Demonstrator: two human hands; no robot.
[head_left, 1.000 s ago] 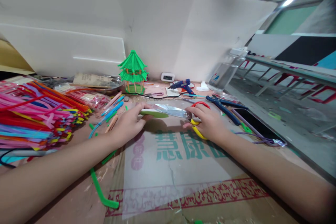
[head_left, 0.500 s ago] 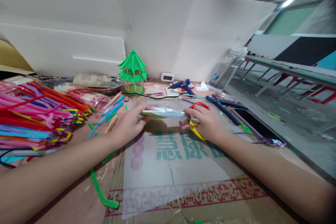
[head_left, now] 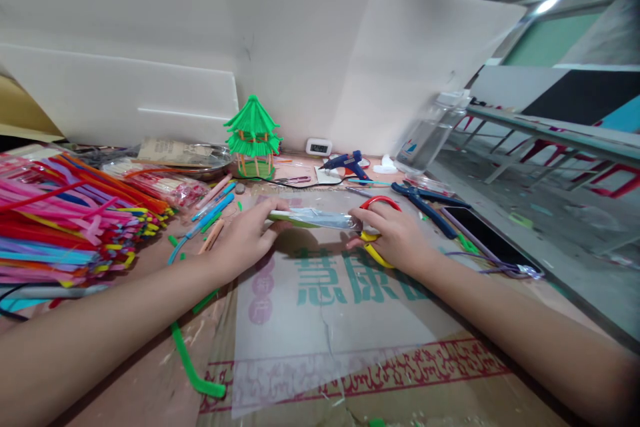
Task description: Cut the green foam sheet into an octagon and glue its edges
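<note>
A shiny clear plastic packet, with a green strip along its left lower side, is held level above the table. My left hand pinches its left end between thumb and fingers. My right hand is closed round scissors with red and yellow handles; its fingertips also meet the packet's right end. The scissor blades are hidden. Below lies a translucent sheet over cardboard with green characters and a red border.
Bundled coloured pipe cleaners lie at left. Behind stand a green-roofed pagoda model, a small digital clock and a blue glue gun. At right are blue-handled pliers, a phone and a clear plastic bottle.
The packet has tilted slightly, and its upper face shows less. Both hands keep nearly the same place and hold.
</note>
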